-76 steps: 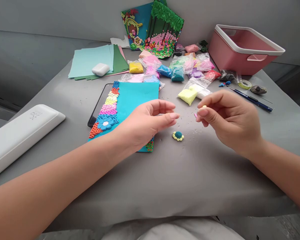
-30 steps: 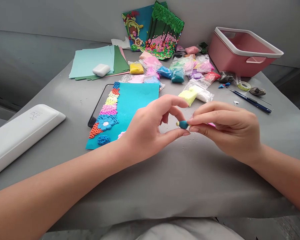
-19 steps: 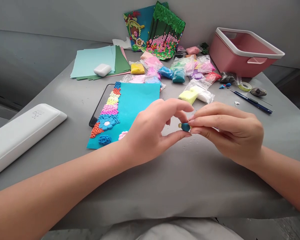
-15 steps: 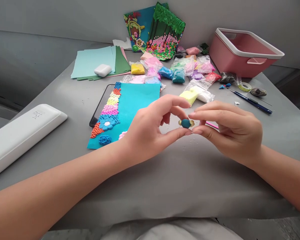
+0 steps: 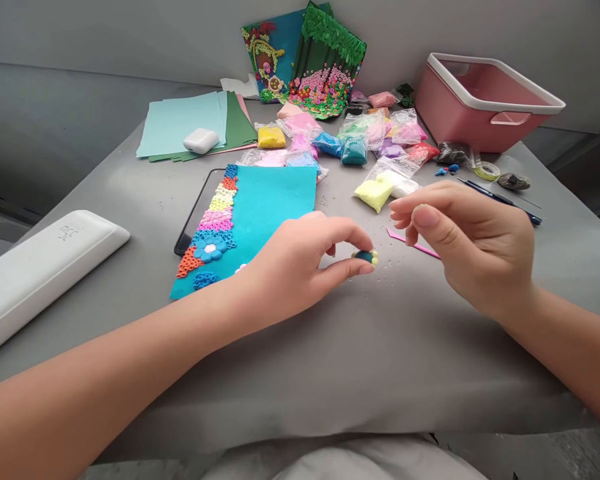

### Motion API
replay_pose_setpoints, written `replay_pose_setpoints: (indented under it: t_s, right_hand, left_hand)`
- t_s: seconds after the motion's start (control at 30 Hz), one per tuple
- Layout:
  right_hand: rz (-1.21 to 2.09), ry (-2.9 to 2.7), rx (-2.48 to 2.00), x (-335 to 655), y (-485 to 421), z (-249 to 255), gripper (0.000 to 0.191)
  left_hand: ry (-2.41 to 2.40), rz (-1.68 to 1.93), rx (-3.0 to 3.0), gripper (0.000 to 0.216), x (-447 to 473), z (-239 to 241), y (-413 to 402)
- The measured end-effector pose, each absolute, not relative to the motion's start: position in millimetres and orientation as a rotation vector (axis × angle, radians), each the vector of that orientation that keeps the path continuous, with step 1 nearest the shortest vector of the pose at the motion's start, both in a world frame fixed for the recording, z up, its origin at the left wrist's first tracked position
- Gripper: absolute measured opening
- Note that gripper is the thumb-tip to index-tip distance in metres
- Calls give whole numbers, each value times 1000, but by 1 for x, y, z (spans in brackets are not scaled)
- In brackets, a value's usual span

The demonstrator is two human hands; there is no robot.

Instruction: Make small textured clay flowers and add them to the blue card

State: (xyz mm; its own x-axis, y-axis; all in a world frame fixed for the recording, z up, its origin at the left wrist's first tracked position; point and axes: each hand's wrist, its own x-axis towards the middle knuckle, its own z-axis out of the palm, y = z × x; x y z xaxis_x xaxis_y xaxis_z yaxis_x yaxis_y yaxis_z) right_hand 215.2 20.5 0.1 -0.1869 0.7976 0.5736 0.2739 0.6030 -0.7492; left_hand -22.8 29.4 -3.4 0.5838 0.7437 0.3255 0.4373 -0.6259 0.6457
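Note:
My left hand (image 5: 300,267) pinches a small teal clay disc with pale yellow balls round its edge (image 5: 366,256) between thumb and forefinger, low over the grey table (image 5: 330,347). My right hand (image 5: 473,233) hovers just to the right of it with its fingers curled and thumb against forefinger. A thin pink stick (image 5: 410,243) runs out from under those fingers. Left of my hands lies a turquoise felt sheet (image 5: 275,200) with rows of coloured clay rings and a blue flower (image 5: 210,248) along its left edge.
Several bags of coloured clay (image 5: 360,133) lie behind the felt, a yellow one (image 5: 375,193) nearest. A pink basket (image 5: 495,70) stands at the back right, a blue tool (image 5: 500,198) and tape (image 5: 486,171) before it. Papers (image 5: 180,123), a white earbud case (image 5: 201,140), a white box (image 5: 40,267) sit left.
The teal disc was lifted off the table and held between both hands. Now my right hand has let go and drawn back to the right, and my left hand has lowered the disc.

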Motion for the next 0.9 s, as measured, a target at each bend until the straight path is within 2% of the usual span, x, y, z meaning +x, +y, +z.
replay_pose_setpoints:
  t_s: [0.17, 0.33, 0.47, 0.6, 0.77, 0.9]
  right_hand:
    - [680, -1739, -945, 216, 23, 0, 19]
    - [636, -1831, -970, 216, 25, 1, 18]
    - [464, -1993, -891, 216, 29, -8, 12]
    - [207, -2136, -738, 216, 29, -15, 19]
    - [-97, -2190, -710, 213, 21, -14, 20]
    - [-123, -2204, -643, 213, 18, -14, 13]
  left_hand:
    - [731, 779, 2444, 15, -27, -23, 37]
    - [916, 573, 2234, 34, -25, -2, 33]
    - [1060, 669, 1698, 50, -20, 12, 33]
    - [870, 778, 1386, 52, -16, 10, 30]
    - [698, 748, 1350, 65, -11, 10, 18]
    - [585, 671, 1353, 68, -8, 12, 14]
